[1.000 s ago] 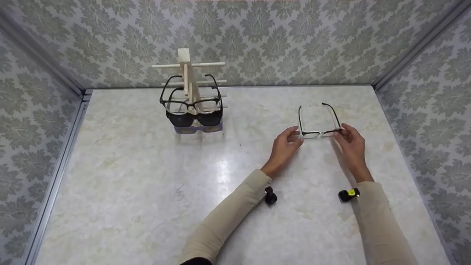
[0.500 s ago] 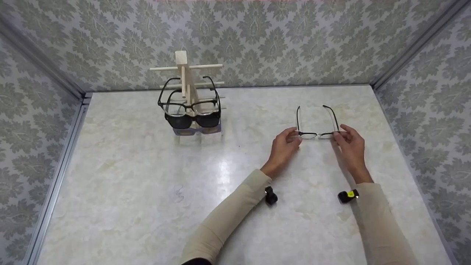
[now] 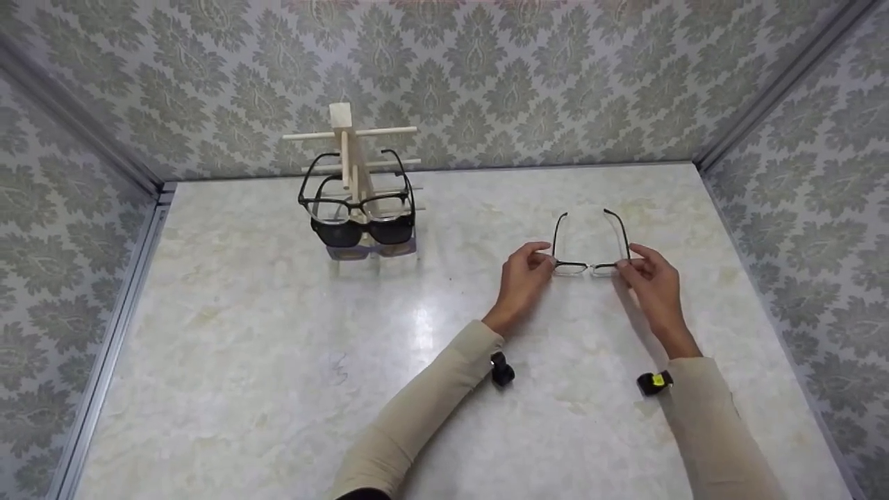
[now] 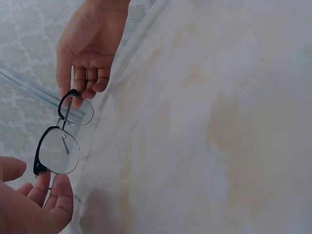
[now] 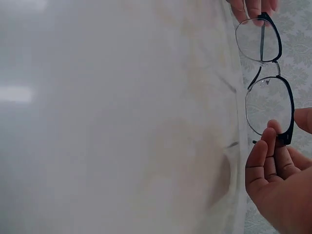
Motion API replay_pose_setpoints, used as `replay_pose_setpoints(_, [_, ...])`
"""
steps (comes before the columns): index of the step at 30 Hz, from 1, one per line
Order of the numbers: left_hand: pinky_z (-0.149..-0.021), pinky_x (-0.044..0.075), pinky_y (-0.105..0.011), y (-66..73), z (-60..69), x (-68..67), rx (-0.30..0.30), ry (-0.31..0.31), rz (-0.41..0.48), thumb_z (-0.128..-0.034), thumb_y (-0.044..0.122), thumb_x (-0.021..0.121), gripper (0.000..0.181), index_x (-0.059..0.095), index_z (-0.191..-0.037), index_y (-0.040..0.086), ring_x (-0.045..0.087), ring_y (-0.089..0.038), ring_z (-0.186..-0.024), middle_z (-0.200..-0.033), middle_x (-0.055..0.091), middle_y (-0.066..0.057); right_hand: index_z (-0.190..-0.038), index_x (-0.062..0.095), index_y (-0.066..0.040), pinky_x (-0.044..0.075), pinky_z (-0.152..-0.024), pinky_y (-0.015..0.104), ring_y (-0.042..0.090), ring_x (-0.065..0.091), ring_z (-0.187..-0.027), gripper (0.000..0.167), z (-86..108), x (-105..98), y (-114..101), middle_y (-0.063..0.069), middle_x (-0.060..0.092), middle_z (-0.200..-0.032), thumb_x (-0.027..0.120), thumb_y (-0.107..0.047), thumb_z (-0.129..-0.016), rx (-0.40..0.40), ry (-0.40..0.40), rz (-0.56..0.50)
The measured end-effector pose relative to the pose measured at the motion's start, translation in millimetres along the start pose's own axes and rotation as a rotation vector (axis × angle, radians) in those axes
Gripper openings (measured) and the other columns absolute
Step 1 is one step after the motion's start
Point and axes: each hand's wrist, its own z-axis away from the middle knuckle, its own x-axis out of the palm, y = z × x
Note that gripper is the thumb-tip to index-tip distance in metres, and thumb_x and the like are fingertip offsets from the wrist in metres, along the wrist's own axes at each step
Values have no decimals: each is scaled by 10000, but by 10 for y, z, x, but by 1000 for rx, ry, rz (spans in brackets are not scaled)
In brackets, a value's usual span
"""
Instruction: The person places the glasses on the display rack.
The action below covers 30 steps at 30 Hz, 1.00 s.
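A pair of eyeglasses with black upper rims and thin clear-lens lower rims point(image 3: 571, 264) is held between both hands at the right of the table, temples unfolded and pointing away. My left hand point(image 3: 521, 281) pinches the left end of the front near the hinge; my right hand point(image 3: 655, 288) pinches the right end the same way. Both wrist views show the glasses point(image 4: 41, 145) from the front, fingertips at the outer corners of the frame point(image 5: 291, 102). Whether the glasses touch the table is hard to tell.
A wooden eyewear stand point(image 3: 341, 117) with crossbars stands at the back left. It bears black-framed clear glasses point(image 3: 355, 207), dark sunglasses point(image 3: 393, 232) and purple-framed glasses point(image 3: 347, 254). Patterned walls point(image 3: 479, 62) enclose the marbled table point(image 3: 243, 347).
Both hands have drawn the eyeglasses slightly left and nearer to the person, keeping their grip. The head view has shifted a little; the stand and its glasses stay in place.
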Motion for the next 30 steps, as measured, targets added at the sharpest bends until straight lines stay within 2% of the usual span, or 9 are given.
replay_pose_setpoints(8, [-803,618,-212,81,55,-174,10,-46,-10,-1019,10,746,335,723,-1346,-58,741,-106,-900,-1101,791,-109,-1526,600,32,620,-802,197,130,743,-932,508,107,106,-43,-3,784,-1050,743,-165,-1080,-16,-27,-35])
replay_pose_setpoints(15, [-728,604,-220,143,125,-340,6,-71,-26,-1030,22,747,261,776,-1279,-52,710,-74,-856,-1091,805,-63,-1499,632,23,616,-790,199,90,706,-919,473,181,221,-130,43,778,-1076,740,-180,-1086,-29,-41,-3])
replay_pose_setpoints(17, [-729,625,-280,159,143,-388,7,-74,-33,-1034,31,745,258,783,-1276,-48,701,-72,-846,-1087,808,-62,-1491,638,28,617,-799,202,90,699,-929,469,201,254,-161,64,774,-1091,737,-194,-1090,-39,-45,8])
replay_pose_setpoints(21, [-809,668,-485,199,175,-478,4,-70,-25,-1039,53,741,255,794,-1277,-18,715,-99,-871,-1098,804,-57,-1472,650,32,624,-809,224,119,704,-934,456,230,317,-221,80,777,-1090,732,-211,-1094,-67,-46,25])
replay_pose_setpoints(23, [-836,668,-523,219,185,-519,3,-65,-17,-1040,54,738,257,795,-1282,-11,721,-112,-894,-1113,802,-64,-1467,652,37,619,-811,222,139,711,-936,450,242,348,-264,100,785,-1093,730,-203,-1095,-75,-46,20])
replay_pose_setpoints(27, [-803,673,-352,254,199,-591,13,-58,-16,-1038,44,734,264,789,-1287,-26,719,-107,-914,-1147,799,-121,-1454,656,51,605,-806,196,162,722,-930,433,254,398,-334,134,791,-1094,737,-161,-1085,-86,-46,-2])
replay_pose_setpoints(30, [-764,656,-269,280,219,-636,22,-50,-7,-1030,37,738,267,788,-1282,-36,723,-109,-914,-1185,787,-190,-1440,665,54,610,-803,211,140,724,-909,412,260,426,-362,94,798,-1064,741,-126,-1078,-106,-44,-17])
